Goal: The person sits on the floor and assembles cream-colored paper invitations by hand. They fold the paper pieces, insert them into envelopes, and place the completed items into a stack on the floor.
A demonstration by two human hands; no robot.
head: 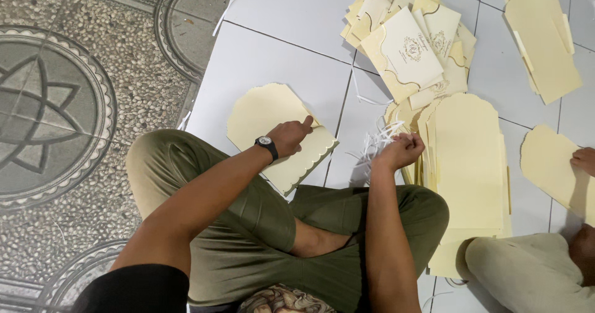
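My left hand (pixel 291 136) presses down on a cream folded card (pixel 266 114) with a scalloped edge, lying on white sheets in front of my crossed legs. My right hand (pixel 401 150) is closed around a bunch of thin white paper strips (pixel 375 144), held just left of a tall stack of cream arch-shaped cards (pixel 468 164). A black wristwatch (pixel 266 145) sits on my left wrist.
A heap of finished cream cards with ornate printing (pixel 409 46) lies at the top. Another cream card (pixel 545 40) lies top right. A second person's hand (pixel 584 160) rests on a cream card (pixel 551 167) at the right. Patterned stone floor (pixel 62 114) spreads to the left.
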